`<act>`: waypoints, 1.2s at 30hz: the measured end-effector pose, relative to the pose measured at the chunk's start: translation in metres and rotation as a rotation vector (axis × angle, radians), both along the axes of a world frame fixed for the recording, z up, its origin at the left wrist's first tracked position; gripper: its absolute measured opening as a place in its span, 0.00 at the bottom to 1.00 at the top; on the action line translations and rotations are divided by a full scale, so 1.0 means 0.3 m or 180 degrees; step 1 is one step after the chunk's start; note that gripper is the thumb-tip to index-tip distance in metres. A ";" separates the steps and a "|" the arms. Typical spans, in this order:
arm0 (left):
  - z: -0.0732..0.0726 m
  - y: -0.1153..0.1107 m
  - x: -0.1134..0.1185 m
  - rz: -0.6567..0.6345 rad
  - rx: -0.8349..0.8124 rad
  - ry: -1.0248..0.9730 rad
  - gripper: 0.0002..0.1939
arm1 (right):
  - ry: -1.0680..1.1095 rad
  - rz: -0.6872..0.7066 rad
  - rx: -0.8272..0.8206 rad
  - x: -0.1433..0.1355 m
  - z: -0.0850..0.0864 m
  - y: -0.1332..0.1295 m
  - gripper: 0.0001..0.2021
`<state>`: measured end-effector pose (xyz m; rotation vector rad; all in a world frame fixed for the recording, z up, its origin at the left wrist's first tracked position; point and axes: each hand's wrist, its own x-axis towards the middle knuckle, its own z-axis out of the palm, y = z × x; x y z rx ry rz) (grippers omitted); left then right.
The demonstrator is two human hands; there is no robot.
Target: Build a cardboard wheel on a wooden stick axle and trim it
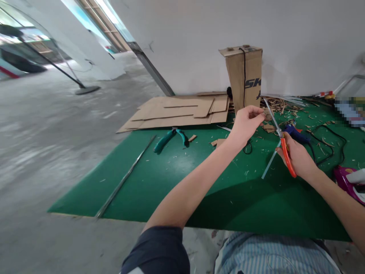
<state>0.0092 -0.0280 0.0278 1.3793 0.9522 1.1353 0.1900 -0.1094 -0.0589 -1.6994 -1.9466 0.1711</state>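
Observation:
My right hand [298, 158] is closed on a pair of scissors [276, 121] with orange handles. Their blades point up and away, close together, beside the fingers of my left hand [246, 123]. That hand is pinched, with a small piece of cardboard [268, 113] at its fingertips, partly behind the blades. Just beyond it a tall cardboard box [252, 74] stands upright, with a black cord running over its top and down its front. A blue glue gun [296, 134] lies behind my right hand, and a translucent glue stick [269, 163] shows beside the scissors.
Flat cardboard sheets [171, 110] lie at the back of the green table [171, 179]. Teal-handled pliers [171, 140] and a thin bundle of rods [125, 177] are at the left. Cardboard scraps [285, 106] litter the back, and a magenta device [346, 180] sits at the right.

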 end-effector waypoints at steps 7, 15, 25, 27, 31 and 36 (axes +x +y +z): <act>0.001 0.002 0.001 0.0044 0.0030 0.0024 0.04 | -0.0127 -0.0265 0.0356 -0.005 -0.008 0.004 0.36; -0.013 0.013 -0.002 0.0091 -0.0121 -0.0131 0.03 | 0.0498 -0.0381 0.0272 0.012 -0.024 0.009 0.29; -0.014 0.015 0.009 -0.0164 -0.0606 -0.0886 0.08 | 0.0823 -0.0058 0.0054 0.004 -0.021 -0.003 0.36; -0.009 0.010 0.010 -0.0136 -0.0742 -0.0909 0.06 | 0.0816 -0.0021 0.0023 0.005 -0.022 -0.004 0.37; -0.005 0.005 0.010 -0.0105 -0.0875 -0.0855 0.05 | 0.0803 0.0016 -0.0049 0.005 -0.026 -0.004 0.38; -0.014 0.009 0.011 -0.0117 -0.1105 -0.0958 0.06 | 0.0766 0.0069 -0.0078 0.005 -0.028 -0.003 0.37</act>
